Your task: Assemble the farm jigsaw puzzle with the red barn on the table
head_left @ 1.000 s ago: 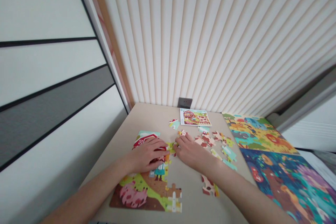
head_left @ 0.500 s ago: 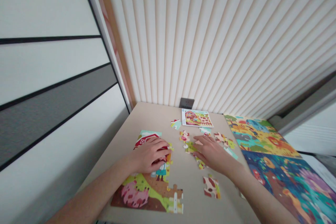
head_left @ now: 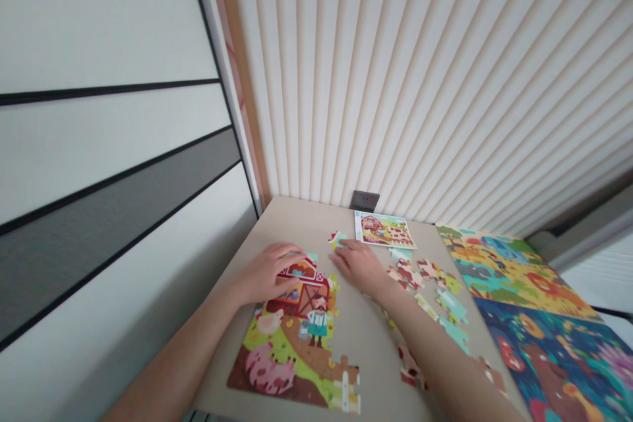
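Observation:
A partly joined farm puzzle, with a barn, a farmer and a pink pig, lies on the left of the table. Across its upper left corner rests my left hand, fingers stretched and apart, holding nothing. My right hand is beyond the puzzle's upper right edge. Its fingertips are on a small puzzle piece with red, yellow and light blue on it. The fingers partly cover that piece.
Loose puzzle pieces lie around and right of my right forearm. A picture card sits at the back by a wall socket. Two pictures, a savanna scene and a dark forest scene, lie along the right.
My right hand has left the loose pieces and moved left and back to the red, yellow and blue piece. My left hand has slid to the puzzle's upper left, uncovering the farmer.

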A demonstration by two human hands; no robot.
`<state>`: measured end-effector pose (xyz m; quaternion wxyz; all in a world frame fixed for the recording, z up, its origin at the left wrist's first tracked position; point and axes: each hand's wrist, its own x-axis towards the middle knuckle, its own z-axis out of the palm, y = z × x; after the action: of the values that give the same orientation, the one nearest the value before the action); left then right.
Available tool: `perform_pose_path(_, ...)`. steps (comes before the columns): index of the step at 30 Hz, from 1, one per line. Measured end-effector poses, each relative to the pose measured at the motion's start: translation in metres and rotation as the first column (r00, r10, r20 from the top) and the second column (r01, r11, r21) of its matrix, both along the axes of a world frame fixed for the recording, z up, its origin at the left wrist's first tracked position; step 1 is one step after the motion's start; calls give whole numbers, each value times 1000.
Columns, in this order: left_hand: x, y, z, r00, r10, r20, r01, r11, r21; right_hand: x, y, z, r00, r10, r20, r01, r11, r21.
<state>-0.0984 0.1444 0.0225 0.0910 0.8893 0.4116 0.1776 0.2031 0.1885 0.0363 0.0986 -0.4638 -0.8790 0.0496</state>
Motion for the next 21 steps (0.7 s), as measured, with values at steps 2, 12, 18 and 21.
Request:
perform_pose_path(2, 0, 0, -4, 1000, 16, -23, -16, 999, -35, 5, 2, 2, 999, 20, -31, -21, 999, -24)
perform_pose_path(12, 10, -5, -8, 994, 100, -55, -101, 995, -25, -9, -1, -9, 966, -204, -162, 202, 979, -29)
perform_pose_path(18, 15, -7, -6, 991, 109, -71, -110, 994, -4, 5, 12, -12, 969, -66, -240, 38, 992, -119)
perform_pose_path(21, 19, -8, -6, 989, 120, -87, -119, 993, 10, 11, 8, -9, 960, 22, -279, -65, 987, -146)
